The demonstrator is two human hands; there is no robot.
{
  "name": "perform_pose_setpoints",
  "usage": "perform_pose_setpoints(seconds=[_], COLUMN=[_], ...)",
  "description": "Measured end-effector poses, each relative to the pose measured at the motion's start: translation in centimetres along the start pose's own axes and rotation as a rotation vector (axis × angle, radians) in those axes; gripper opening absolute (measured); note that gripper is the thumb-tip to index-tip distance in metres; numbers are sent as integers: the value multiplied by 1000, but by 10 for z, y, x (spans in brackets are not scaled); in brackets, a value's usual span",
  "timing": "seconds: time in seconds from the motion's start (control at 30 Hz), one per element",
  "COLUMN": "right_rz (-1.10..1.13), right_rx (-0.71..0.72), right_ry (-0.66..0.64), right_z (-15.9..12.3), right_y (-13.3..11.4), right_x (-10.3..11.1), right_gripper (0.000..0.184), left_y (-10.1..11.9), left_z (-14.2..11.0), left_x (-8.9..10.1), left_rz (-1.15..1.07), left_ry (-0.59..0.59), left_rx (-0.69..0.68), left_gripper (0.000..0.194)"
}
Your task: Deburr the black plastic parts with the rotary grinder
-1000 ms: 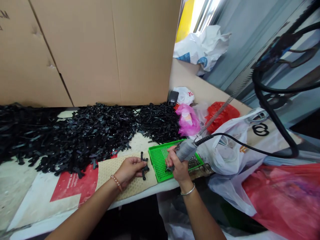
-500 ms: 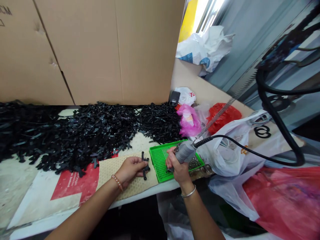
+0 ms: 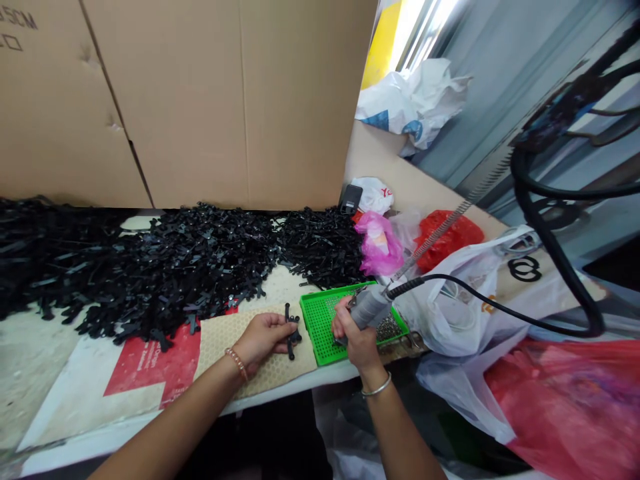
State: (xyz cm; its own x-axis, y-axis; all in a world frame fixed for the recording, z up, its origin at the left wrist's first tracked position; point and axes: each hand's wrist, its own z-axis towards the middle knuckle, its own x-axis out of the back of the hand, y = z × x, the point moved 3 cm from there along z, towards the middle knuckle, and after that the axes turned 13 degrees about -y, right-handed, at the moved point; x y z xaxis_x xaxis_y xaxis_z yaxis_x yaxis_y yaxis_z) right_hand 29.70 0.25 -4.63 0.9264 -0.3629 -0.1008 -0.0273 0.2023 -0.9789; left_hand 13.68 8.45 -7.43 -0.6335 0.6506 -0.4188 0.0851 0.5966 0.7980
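Note:
Over a beige textured mat (image 3: 225, 340), my left hand (image 3: 265, 339) pinches a small black plastic part (image 3: 291, 332) with rounded knobs at its ends. My right hand (image 3: 353, 331) is wrapped round a grey electric screwdriver (image 3: 371, 307), which hangs by a coiled spring (image 3: 440, 230) and trails a black cable (image 3: 465, 285). The screwdriver's tip is hidden behind the hand. Beneath it lies a green perforated tray (image 3: 320, 357) with small metal screws (image 3: 389, 328) in its right part.
Heaps of black plastic parts (image 3: 195, 257) spread along the table in front of a large cardboard box (image 3: 200, 100). On the right lie a pink bag (image 3: 380, 247), a red bag (image 3: 450, 230) and white plastic bags (image 3: 450, 313). A red-and-white sheet (image 3: 145, 367) lies left of the mat.
The view has shifted slightly. Both hands keep their holds on the black plastic part and the electric screwdriver, with hardly any movement over the mat and tray.

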Motion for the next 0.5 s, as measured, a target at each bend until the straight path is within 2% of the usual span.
perform_pose_setpoints(seconds=[0.17,0.33,0.43,0.5], right_rz=[-16,105,234,308], right_rx=[13,94,142,134], right_ry=[-1,43,60,33], right_z=[0,5,11,15], right_y=[-3,-30,-47,-49], right_x=[-2,-5,-17,-30], right_gripper=[22,18,21,24], left_y=[2,0,-2,-2], left_z=[-1,2,3,3], left_x=[-2,-1,0,0], left_rz=[-15,-20,-26,-28], left_ry=[9,14,6,10], left_rx=[1,-7,-18,-25], left_gripper=[34,37,39,40])
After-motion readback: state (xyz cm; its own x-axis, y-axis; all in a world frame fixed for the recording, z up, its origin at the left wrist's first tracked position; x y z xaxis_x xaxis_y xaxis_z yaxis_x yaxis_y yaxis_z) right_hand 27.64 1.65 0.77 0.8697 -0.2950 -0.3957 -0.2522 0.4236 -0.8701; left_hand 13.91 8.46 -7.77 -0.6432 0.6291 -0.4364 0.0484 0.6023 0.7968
